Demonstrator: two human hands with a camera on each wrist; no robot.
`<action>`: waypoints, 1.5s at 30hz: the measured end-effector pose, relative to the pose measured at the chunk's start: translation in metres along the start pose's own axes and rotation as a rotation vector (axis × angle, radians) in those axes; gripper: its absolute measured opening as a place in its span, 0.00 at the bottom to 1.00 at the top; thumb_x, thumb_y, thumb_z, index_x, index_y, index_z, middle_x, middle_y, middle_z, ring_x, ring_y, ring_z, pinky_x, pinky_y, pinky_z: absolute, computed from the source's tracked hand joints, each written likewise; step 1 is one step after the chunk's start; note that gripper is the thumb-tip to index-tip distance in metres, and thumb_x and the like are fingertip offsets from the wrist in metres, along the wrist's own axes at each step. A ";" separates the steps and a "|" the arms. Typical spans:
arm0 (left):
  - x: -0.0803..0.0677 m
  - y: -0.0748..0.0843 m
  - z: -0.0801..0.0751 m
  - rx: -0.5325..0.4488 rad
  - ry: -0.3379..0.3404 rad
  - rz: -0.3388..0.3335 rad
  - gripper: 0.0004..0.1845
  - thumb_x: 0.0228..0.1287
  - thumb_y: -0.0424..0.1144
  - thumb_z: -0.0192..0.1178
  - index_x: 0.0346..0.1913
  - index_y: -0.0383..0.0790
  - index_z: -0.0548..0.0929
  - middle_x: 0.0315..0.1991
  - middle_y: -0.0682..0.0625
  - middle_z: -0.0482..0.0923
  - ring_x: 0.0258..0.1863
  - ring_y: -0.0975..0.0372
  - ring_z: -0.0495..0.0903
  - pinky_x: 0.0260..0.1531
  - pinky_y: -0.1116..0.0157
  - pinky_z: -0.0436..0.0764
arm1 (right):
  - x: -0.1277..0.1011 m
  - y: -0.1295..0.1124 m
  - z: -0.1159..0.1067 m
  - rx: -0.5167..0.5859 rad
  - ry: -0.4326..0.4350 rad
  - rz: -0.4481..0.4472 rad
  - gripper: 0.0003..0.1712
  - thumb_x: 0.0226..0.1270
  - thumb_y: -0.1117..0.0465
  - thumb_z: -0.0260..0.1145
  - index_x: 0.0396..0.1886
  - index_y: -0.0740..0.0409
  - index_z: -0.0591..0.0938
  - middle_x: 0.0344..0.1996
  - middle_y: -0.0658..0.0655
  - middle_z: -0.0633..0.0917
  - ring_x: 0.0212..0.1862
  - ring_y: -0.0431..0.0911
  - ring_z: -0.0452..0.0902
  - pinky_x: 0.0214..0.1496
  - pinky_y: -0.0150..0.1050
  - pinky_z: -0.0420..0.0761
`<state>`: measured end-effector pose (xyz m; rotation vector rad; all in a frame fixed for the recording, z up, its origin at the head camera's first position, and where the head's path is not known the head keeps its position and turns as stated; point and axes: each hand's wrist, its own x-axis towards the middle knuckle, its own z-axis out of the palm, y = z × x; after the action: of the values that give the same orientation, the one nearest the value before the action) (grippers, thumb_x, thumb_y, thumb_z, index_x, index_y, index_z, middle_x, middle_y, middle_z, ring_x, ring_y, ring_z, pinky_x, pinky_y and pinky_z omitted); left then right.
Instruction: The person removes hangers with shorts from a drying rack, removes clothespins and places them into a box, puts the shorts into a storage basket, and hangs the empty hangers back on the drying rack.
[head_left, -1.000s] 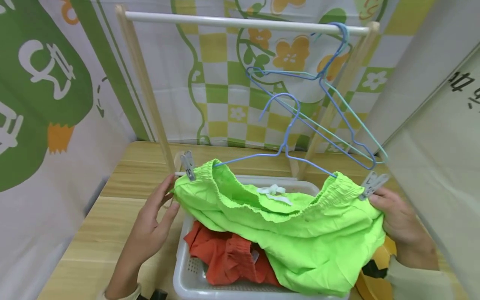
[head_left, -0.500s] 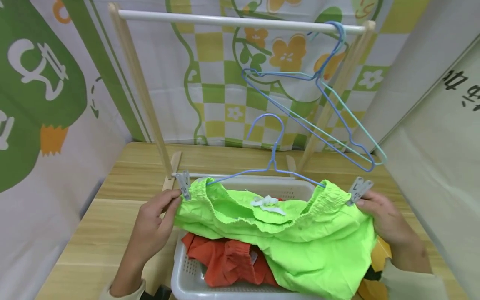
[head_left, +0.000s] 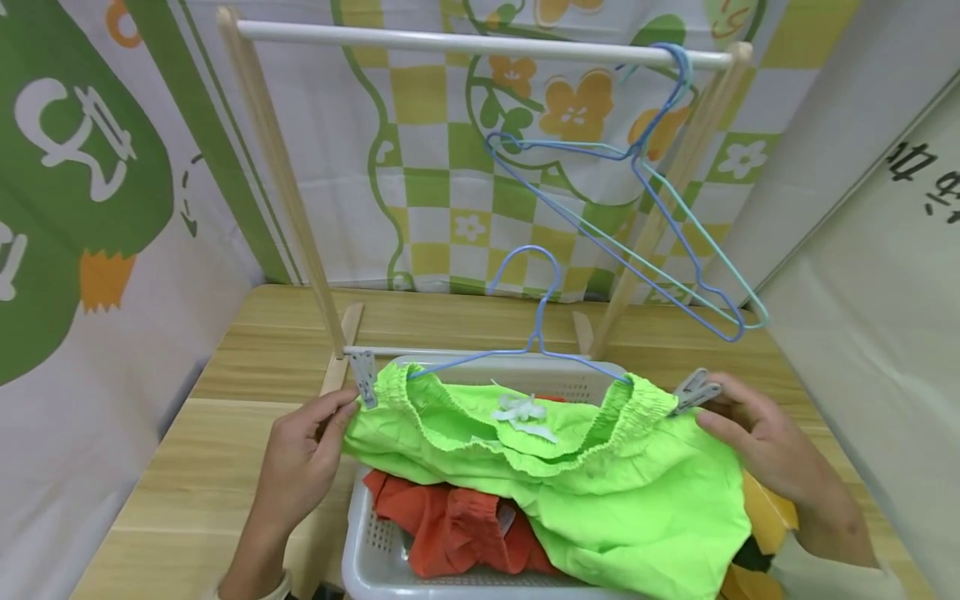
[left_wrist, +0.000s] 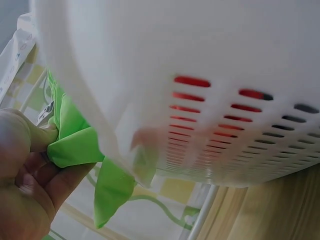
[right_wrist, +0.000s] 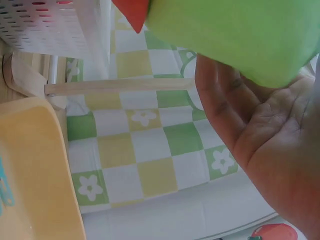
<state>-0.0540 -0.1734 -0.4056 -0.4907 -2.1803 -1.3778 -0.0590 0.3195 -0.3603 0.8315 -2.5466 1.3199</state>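
Note:
Bright green shorts (head_left: 645,492) with an elastic waist and a white drawstring hang spread on a blue hanger (head_left: 537,333). A grey clothespin (head_left: 363,379) sits at the left end of the waistband, and another clothespin (head_left: 693,390) at the right end. My left hand (head_left: 303,458) pinches the left edge of the green cloth between thumb and fingers, just below its pin. At the right end, my right hand (head_left: 780,450) has its thumb on the front of the shorts beside the pin and its fingers behind; the cloth partly hides those fingers in the right wrist view.
Beneath the shorts stands a white basket (head_left: 360,550) with red clothing (head_left: 465,529) inside. Behind it is a rack with a white rail (head_left: 480,43); a blue and a mint hanger (head_left: 697,217) hang at its right. A yellow container (right_wrist: 30,150) lies to the right.
The shorts and hanger have come down and slightly left, nearer the basket. My right hand's grip has shifted around the right clothespin, which now leans more to the right.

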 end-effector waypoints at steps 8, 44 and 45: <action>-0.007 -0.001 0.002 -0.004 0.006 -0.032 0.13 0.67 0.17 0.61 0.49 0.29 0.88 0.42 0.44 0.88 0.30 0.65 0.79 0.28 0.76 0.78 | -0.002 0.000 -0.001 0.027 0.105 -0.026 0.19 0.71 0.84 0.52 0.58 0.75 0.75 0.48 0.51 0.85 0.49 0.38 0.81 0.49 0.25 0.77; -0.030 -0.011 0.012 -0.017 -0.073 -0.059 0.14 0.61 0.16 0.64 0.49 0.27 0.88 0.46 0.41 0.88 0.48 0.63 0.85 0.47 0.73 0.82 | -0.006 -0.008 0.014 0.581 0.451 -0.364 0.04 0.59 0.88 0.64 0.31 0.89 0.76 0.34 0.65 0.85 0.36 0.47 0.81 0.39 0.27 0.82; -0.030 -0.011 0.012 -0.015 -0.073 -0.058 0.14 0.61 0.16 0.64 0.49 0.27 0.88 0.46 0.41 0.88 0.48 0.62 0.85 0.48 0.73 0.81 | -0.005 -0.008 0.014 0.599 0.454 -0.367 0.03 0.59 0.89 0.63 0.31 0.89 0.76 0.34 0.65 0.85 0.35 0.47 0.80 0.37 0.26 0.80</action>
<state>-0.0386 -0.1679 -0.4361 -0.4941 -2.2607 -1.4292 -0.0485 0.3065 -0.3652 0.8977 -1.5808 1.8923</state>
